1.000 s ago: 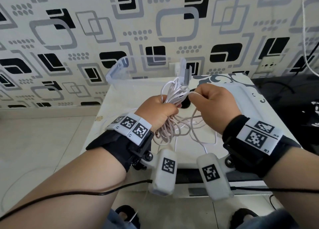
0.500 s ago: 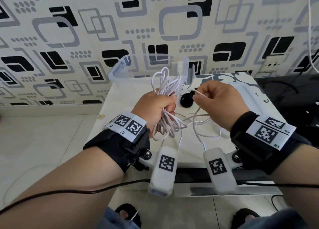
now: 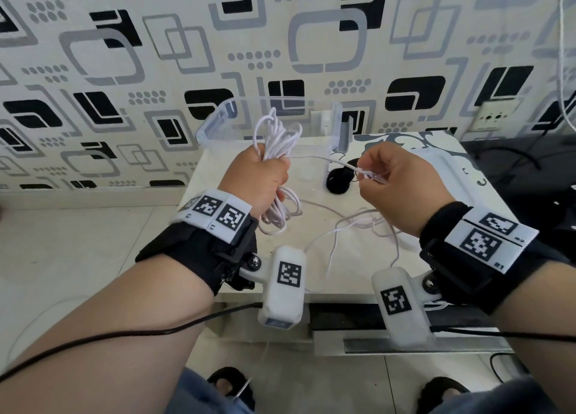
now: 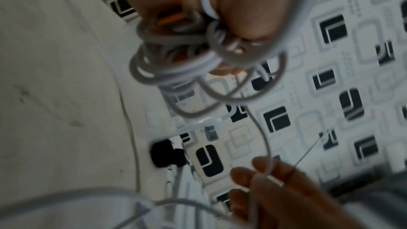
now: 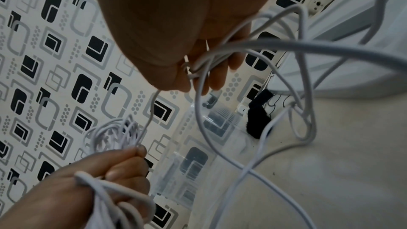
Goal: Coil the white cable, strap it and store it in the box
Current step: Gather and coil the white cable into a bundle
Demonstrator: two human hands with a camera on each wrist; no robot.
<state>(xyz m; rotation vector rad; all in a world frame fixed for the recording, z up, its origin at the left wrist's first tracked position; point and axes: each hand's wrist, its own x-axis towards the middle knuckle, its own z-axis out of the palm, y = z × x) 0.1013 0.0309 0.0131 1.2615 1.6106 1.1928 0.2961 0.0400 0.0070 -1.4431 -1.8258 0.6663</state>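
My left hand (image 3: 263, 180) grips a bundle of white cable (image 3: 277, 139) loops, which stick out above and below the fist (image 4: 176, 69). My right hand (image 3: 383, 176) pinches a strand of the same cable (image 5: 198, 69) between thumb and fingers, and that strand runs taut across to the bundle. More loose cable (image 3: 367, 226) lies slack on the white table (image 3: 311, 276) below the right hand. A clear plastic box (image 3: 218, 123) stands open at the table's back edge, behind both hands. A black strap (image 3: 338, 180) lies on the table between the hands.
A patterned wall (image 3: 124, 70) rises right behind the table. A white lid or tray (image 3: 448, 170) lies at the table's right. A wall socket (image 3: 494, 119) sits at the far right, with dark cables beside it. Tiled floor (image 3: 62, 242) lies to the left.
The hands have drawn apart: the left has risen a little with the bundle, the right has moved right and pulled a strand taut between them.
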